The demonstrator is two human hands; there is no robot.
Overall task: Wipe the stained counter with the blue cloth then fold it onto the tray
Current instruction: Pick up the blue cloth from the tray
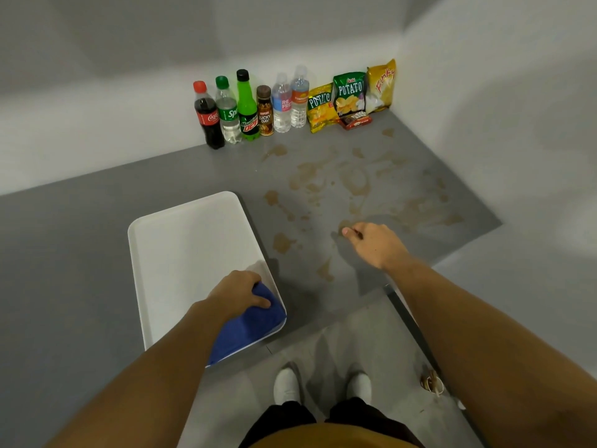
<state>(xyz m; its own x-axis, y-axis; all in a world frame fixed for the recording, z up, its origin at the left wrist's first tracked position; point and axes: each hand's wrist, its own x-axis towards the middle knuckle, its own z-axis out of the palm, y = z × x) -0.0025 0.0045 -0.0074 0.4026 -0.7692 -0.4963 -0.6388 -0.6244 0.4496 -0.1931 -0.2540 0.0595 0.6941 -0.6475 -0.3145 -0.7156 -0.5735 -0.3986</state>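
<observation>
Head view: left hand [237,291] is clamping blue cloth [250,320] on tray [181,240]; stains [326,189] lying ahead-right, nearer loosely curled, empty right hand [376,244].

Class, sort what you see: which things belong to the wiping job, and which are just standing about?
Job: blue cloth, white tray, stained counter, left hand.
Standing about: drink bottles, snack bags.

My left hand [237,291] grips the blue cloth [248,321] on the near corner of the white tray [181,240]. My right hand [376,242] rests loosely curled on the grey counter [97,253] among brown stains [323,182].
</observation>
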